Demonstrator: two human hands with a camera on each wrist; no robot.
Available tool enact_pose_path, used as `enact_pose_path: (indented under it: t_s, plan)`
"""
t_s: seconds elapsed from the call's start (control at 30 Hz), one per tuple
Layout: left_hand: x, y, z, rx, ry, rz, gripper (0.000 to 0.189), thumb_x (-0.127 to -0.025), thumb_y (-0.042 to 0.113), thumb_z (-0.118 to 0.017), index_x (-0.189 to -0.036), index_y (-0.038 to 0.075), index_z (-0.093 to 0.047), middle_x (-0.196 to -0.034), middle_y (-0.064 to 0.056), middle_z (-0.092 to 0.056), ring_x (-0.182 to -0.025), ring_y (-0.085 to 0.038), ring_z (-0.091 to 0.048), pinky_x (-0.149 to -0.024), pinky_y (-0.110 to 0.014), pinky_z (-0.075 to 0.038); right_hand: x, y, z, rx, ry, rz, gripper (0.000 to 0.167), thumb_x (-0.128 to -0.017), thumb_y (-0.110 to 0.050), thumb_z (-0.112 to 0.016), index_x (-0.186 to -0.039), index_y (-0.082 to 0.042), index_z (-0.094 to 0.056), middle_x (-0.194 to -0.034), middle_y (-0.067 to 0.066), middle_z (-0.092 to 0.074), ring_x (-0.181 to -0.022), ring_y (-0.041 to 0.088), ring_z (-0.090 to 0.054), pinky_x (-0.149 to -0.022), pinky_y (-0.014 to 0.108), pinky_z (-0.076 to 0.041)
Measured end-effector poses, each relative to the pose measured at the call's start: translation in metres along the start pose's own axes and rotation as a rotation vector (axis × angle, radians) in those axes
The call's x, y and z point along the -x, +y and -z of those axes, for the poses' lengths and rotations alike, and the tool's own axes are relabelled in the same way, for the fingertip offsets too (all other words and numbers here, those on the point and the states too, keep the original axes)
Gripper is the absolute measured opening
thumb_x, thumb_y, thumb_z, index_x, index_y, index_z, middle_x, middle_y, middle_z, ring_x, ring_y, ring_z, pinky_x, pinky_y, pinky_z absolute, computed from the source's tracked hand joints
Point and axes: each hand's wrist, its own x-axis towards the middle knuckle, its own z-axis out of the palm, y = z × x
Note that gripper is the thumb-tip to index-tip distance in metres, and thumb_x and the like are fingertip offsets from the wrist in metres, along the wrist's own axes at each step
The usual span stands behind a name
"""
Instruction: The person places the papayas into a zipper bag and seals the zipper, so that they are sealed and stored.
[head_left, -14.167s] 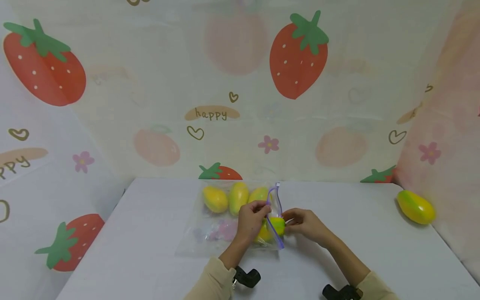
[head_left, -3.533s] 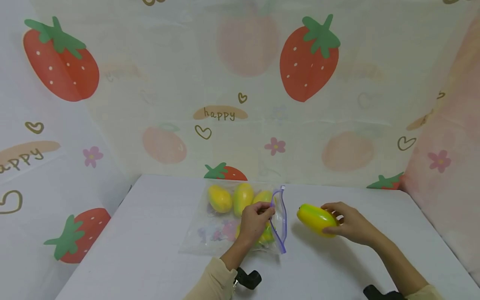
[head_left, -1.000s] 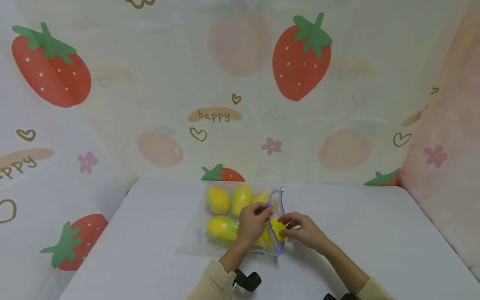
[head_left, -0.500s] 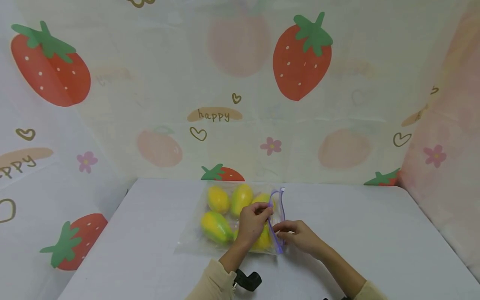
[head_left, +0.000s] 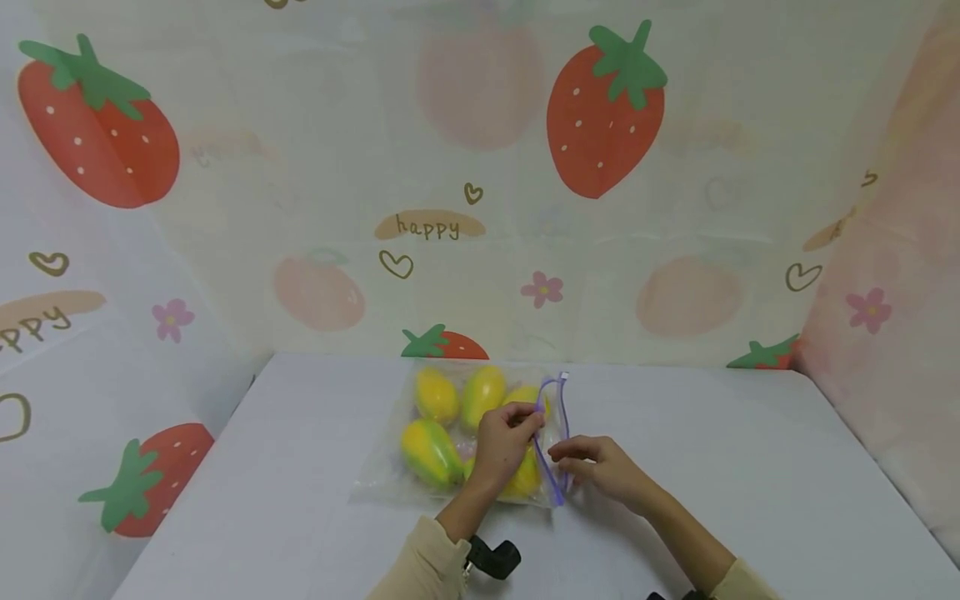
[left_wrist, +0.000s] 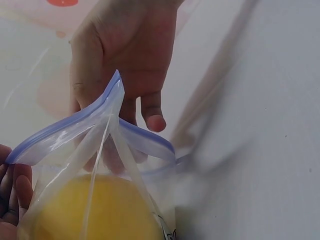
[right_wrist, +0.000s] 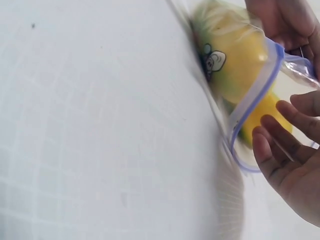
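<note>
A clear zip bag (head_left: pixel 378 479) with a purple zip edge lies on the table, its mouth to the right. Several yellow-green papayas are inside, one papaya (head_left: pixel 431 452) at the front left and another papaya (right_wrist: pixel 235 55) near the mouth in the right wrist view. My left hand (head_left: pixel 501 446) pinches the purple edge and holds the mouth apart, covering part of the fruit. At the mouth, my right hand (head_left: pixel 603 473) has loosely bent fingers and holds nothing. The left wrist view shows some of the right hand's fingers (left_wrist: pixel 112 155) through the clear plastic.
The white table (head_left: pixel 300 533) reaches back to a strawberry-print cloth (head_left: pixel 450 283) behind it and at both sides. A black wrist camera (head_left: pixel 495 558) sits below my left hand.
The papaya that lay at the far right, then was carried by my right hand and pushed through the mouth, is now in the bag. My right hand has let go; my left stayed put.
</note>
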Motion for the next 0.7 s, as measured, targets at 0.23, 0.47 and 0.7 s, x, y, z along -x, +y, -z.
enact_pose_path:
  t_s: [0.23, 0.47, 0.7]
  plan:
    - [-0.0001, 0.0005, 0.0009, -0.013, -0.007, 0.001, 0.021, -0.09, 0.02, -0.068, -0.097, 0.0, -0.074, -0.087, -0.014, -0.072, -0.071, -0.007, -0.055, -0.062, -0.013, -0.047, -0.0003, 0.0023, 0.0042, -0.03, 0.0, -0.012, 0.034, -0.095, -0.016, -0.059, -0.119, 0.008, -0.062, -0.12, 0.028, -0.063, -0.101, 0.023, -0.061, -0.073, 0.027, -0.054]
    - [0.0011, -0.0002, 0.0019, -0.022, -0.02, 0.007, 0.022, -0.091, 0.02, -0.067, -0.099, 0.0, -0.073, -0.088, -0.012, -0.072, -0.073, -0.008, -0.056, -0.064, -0.014, -0.048, -0.0002, 0.0025, 0.0067, -0.045, 0.013, -0.018, 0.034, -0.095, -0.015, -0.059, -0.119, 0.01, -0.061, -0.119, 0.029, -0.063, -0.1, 0.024, -0.062, -0.072, 0.027, -0.054]
    - [0.0001, -0.0032, 0.0022, -0.032, -0.026, 0.022, 0.022, -0.091, 0.022, -0.067, -0.099, 0.002, -0.074, -0.087, -0.009, -0.071, -0.073, -0.009, -0.056, -0.065, -0.015, -0.049, 0.0009, -0.0002, 0.0104, -0.045, 0.018, -0.004, 0.036, -0.096, -0.016, -0.059, -0.121, 0.009, -0.06, -0.119, 0.029, -0.063, -0.103, 0.034, -0.062, -0.074, 0.027, -0.054]
